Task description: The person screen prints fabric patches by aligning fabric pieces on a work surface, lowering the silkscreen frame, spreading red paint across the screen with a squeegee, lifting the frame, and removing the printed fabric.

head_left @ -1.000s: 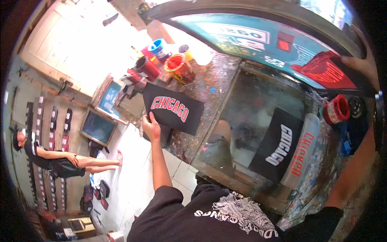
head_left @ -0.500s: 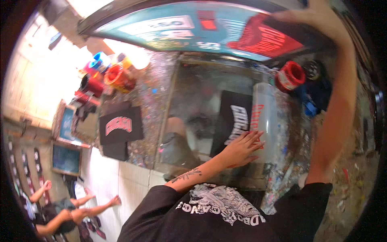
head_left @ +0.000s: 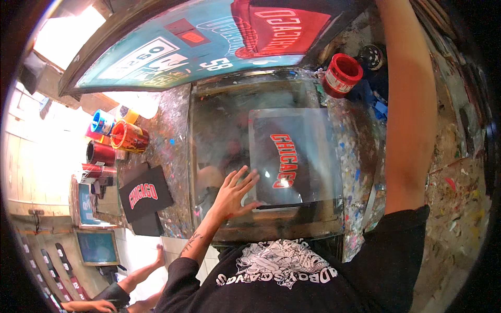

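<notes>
A clear plastic sheet (head_left: 318, 141) lies flat over a black cut piece (head_left: 266, 156) with red and white lettering, on a glass panel (head_left: 219, 120) set in the worktable. My left hand (head_left: 237, 193) is open at the sheet's lower left edge, fingers spread, holding nothing. My right arm stretches up along the right side toward a screen-printing frame (head_left: 156, 57), which is tilted up at the far side. The frame's mesh is teal with a red area and several designs. My right hand lies beyond the top of the picture.
A red paint tub (head_left: 343, 75) stands right of the glass, by a blue cloth (head_left: 380, 107). Several paint containers, including an orange-red tub (head_left: 129, 136), crowd the left. Black printed pieces (head_left: 146, 195) are stacked left of the glass. Another person's legs (head_left: 141, 271) show at lower left.
The clear sheet now lies flat over the black piece instead of beside it, its lettering lined up on the piece. My left hand has moved left off the sheet's middle. My right hand has left view.
</notes>
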{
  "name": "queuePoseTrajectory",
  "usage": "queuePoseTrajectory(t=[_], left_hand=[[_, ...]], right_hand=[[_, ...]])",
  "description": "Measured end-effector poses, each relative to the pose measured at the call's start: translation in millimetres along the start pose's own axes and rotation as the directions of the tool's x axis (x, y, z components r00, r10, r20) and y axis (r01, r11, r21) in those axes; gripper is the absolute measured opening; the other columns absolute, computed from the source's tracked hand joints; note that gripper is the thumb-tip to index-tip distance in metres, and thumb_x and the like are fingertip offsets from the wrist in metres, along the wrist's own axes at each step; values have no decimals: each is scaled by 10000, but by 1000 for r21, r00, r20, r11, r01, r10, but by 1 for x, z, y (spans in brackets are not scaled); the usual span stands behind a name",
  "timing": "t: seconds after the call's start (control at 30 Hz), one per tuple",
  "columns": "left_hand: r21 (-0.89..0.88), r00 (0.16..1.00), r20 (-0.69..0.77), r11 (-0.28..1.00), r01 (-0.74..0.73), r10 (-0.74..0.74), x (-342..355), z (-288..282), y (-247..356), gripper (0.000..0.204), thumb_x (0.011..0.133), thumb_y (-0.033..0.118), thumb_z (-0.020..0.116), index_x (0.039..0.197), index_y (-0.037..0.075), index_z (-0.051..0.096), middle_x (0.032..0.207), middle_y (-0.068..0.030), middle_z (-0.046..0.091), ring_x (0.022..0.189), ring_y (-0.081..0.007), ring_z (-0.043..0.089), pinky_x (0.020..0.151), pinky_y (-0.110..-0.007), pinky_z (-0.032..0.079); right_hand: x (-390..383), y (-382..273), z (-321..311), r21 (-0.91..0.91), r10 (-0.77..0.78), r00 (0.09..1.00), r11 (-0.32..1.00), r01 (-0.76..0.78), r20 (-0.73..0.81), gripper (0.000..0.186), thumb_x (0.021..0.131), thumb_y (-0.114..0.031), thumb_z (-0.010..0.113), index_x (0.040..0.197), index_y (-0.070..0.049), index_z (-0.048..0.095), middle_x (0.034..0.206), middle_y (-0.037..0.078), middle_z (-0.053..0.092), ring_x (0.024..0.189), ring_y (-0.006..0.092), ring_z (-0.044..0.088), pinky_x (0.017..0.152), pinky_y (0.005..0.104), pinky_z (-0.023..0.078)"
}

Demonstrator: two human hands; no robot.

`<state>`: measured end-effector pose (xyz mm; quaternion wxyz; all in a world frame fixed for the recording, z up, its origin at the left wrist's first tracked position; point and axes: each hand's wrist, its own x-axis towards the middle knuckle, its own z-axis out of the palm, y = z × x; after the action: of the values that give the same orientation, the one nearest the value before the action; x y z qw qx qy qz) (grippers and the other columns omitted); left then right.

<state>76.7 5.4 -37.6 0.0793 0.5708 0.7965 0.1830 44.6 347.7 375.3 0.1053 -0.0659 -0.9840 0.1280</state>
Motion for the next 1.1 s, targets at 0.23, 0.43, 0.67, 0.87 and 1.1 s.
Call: queuePoseTrajectory(t=[0.23,0.43,0.67,0.87,1.1], left_hand=[[51,998,44,998,40,-42,-3,7,-3,778,893,581,672,1488,105,519,1639,-54,389,1552,-312,244,1237,-540,212],[61,998,54,997,36,-40,-3,5,-1,779,894,584,663,1491,105,518,1644,-49,382,1560,-301,228,1244,-527,200],[48,998,49,998,39,-42,-2,1,0,787,893,583,665,1492,95,519,1637,-50,394,1561,-292,228,1242,-518,210],[33,998,45,999,39,-41,-1,-1,0,786,892,586,666,1486,90,527,1632,-47,402,1555,-297,242,1237,-520,221],[31,999,46,999,23,-24,-3,7,-5,825,882,605,671,1514,105,497,1629,-75,406,1554,-325,239,1240,-542,200]], right_hand=[[2,2,1,3,-40,999,999,40,-6,723,711,-601,829,1180,-55,758,1231,194,717,1118,300,669,989,359,500],[1,1,0,6,-50,999,999,50,-7,739,700,-593,834,1188,-46,745,1231,200,711,1117,309,668,989,364,501],[-1,0,0,2,-56,998,998,56,-9,758,688,-585,840,1199,-36,729,1231,207,705,1117,319,668,989,369,502],[-3,-1,-1,2,-60,998,998,60,-10,775,678,-577,845,1208,-27,716,1231,213,699,1117,327,667,990,374,503],[-4,-1,0,-1,-58,998,998,58,-8,795,666,-569,851,1218,-17,701,1231,219,693,1117,337,667,990,380,504]])
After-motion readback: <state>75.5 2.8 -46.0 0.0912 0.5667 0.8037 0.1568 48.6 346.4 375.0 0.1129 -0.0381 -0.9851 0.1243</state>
